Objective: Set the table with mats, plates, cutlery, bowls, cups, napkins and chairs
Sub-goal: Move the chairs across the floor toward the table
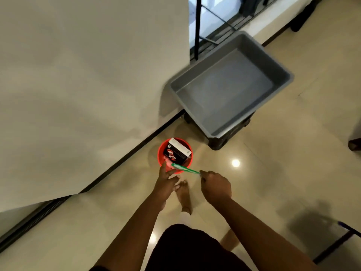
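A: In the head view, the right hand (215, 187) pinches a thin green stick-like item (185, 169) over the small red plastic bucket (162, 153); the left hand (166, 182) has its fingers spread.

B: No laid table is visible, and the grey plastic tub (273, 55) looks empty; most of the work seems left.

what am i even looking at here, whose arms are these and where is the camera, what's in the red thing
There is no machine here. One picture, from a wide-angle camera worn on a person's head, looks down at their own two arms and bare feet on a shiny tiled floor. The right hand pinches one end of a thin green item, perhaps a packet, whose other end reaches over a red bucket standing on the floor by the wall. The left hand has its fingers spread at the bucket's near rim. A black and white box stands inside the bucket. Beyond it, a grey tub sits on a dark crate and looks empty.
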`<state>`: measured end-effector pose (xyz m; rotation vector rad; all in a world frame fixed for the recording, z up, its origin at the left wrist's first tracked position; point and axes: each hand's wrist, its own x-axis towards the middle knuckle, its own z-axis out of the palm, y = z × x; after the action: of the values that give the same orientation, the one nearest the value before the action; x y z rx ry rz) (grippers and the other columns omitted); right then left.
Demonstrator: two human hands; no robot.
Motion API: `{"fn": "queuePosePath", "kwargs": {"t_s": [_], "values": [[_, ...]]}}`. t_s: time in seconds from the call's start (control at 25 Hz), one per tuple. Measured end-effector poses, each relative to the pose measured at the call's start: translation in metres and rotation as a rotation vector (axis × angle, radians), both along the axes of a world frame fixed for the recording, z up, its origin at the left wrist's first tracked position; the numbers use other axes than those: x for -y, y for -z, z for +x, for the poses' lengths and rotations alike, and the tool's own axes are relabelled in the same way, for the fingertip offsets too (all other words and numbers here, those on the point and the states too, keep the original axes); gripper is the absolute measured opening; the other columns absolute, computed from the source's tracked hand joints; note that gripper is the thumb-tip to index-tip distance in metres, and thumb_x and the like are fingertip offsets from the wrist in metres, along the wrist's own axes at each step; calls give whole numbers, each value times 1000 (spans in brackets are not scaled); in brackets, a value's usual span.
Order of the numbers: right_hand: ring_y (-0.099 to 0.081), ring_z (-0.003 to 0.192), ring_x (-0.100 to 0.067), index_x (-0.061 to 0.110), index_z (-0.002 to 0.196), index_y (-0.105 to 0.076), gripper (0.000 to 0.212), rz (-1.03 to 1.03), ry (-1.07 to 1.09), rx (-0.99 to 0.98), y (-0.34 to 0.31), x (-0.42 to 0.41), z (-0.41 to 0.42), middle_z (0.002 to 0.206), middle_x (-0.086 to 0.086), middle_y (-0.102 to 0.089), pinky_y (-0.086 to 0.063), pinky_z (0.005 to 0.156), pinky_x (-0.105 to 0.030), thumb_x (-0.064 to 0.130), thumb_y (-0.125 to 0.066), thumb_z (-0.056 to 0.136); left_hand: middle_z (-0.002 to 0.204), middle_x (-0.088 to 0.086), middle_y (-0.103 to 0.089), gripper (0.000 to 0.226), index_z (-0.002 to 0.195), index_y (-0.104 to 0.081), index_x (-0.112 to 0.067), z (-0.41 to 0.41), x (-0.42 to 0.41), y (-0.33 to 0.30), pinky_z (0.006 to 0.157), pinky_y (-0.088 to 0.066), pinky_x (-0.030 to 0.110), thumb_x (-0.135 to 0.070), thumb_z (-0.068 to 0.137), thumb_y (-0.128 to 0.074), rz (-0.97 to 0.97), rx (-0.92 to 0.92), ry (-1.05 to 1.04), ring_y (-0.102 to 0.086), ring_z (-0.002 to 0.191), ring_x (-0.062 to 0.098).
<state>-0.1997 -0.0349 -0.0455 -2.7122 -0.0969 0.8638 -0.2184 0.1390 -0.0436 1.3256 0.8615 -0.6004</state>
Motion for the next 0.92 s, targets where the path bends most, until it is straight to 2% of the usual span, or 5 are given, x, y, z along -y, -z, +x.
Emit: {"fn": "queuePosePath", "kwargs": {"t_s": [0.12, 0.28, 0.44, 0.72, 0.92], "values": [[-65, 94, -26, 31, 119, -64, 31, 10, 218, -38, 40, -42, 33, 104, 0, -69, -49, 76, -31, 28, -41, 98, 133, -8, -50, 72, 149, -20, -40, 38, -39, 35, 104, -45, 46, -18, 94, -60, 99, -52, 206, -49, 125, 18], [-67, 90, -24, 29, 113, -66, 28, 33, 330, -142, 112, -85, 58, 100, -1, -71, -55, 77, -33, 27, -43, 98, 130, -5, -51, 65, 145, -29, -35, 69, -74, 87, 104, -44, 46, -22, 92, -65, 190, -96, 256, -50, 121, 17], [-65, 101, -29, 24, 140, -39, 44, 76, 353, -301, 152, -104, 66, 114, -8, -67, -53, 79, -35, 29, -49, 98, 123, -5, -55, 58, 142, -36, -30, 70, -101, 112, 103, -46, 46, -26, 92, -65, 252, -158, 263, -53, 117, 18], [-59, 114, -26, 19, 143, -33, 50, 85, 269, -411, 110, -74, 74, 128, -8, -60, -49, 88, -35, 33, -50, 98, 127, 5, -55, 48, 138, -42, -19, 23, -125, 91, 89, -41, 27, -24, 94, -60, 367, -205, 496, -53, 107, 16], [-57, 114, -23, 20, 137, -43, 44, 55, 206, -453, 61, -22, 77, 131, -7, -58, -49, 91, -32, 38, -51, 97, 117, 8, -65, 30, 123, -57, -14, 7, -118, 61, 87, -46, 27, -12, 93, -58, 686, -85, 692, -61, 107, 21]]}}
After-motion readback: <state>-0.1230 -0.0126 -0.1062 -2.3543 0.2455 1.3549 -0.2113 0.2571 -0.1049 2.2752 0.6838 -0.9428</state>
